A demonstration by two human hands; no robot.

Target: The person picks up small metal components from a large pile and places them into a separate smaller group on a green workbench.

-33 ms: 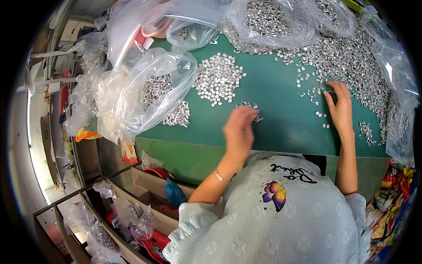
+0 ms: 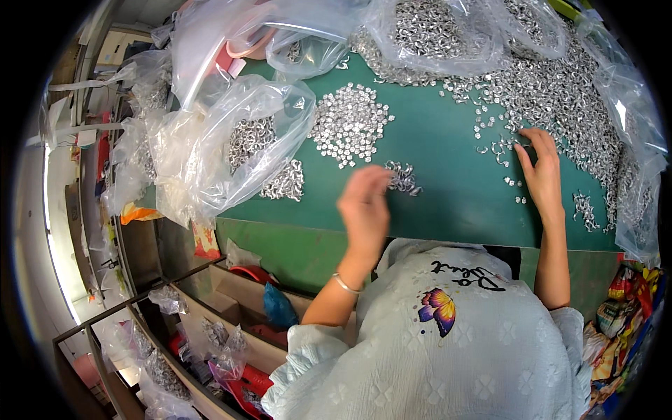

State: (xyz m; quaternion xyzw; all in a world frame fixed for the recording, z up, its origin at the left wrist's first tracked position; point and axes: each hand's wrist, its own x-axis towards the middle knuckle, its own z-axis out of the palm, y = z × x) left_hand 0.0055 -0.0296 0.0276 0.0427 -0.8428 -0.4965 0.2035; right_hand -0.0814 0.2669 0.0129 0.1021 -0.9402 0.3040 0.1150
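My left hand point(image 2: 365, 213) hovers over the green tabletop point(image 2: 448, 203), with its fingertips at the left side of a small cluster of curved silvery metal pieces point(image 2: 404, 179). Motion blurs its fingers, so what they hold, if anything, does not show. My right hand point(image 2: 543, 171) rests on the table, thumb and fingers apart, holding nothing I can see. A few loose curved pieces point(image 2: 498, 148) lie just left of its fingertips. The big heap of metal pieces point(image 2: 560, 98) spreads behind and to the right of that hand. A flat pile of small silvery flower-shaped pieces point(image 2: 350, 126) sits farther left.
A clear plastic bag point(image 2: 203, 154) of metal pieces lies open at left, with a small pile point(image 2: 283, 180) at its mouth. More filled bags point(image 2: 427, 31) line the back. Below left stands a divided wooden shelf point(image 2: 217, 280); colourful packages point(image 2: 623, 301) are at lower right.
My left hand has moved a little to the left, uncovering more of the small cluster of metal pieces. My right hand stays in place.
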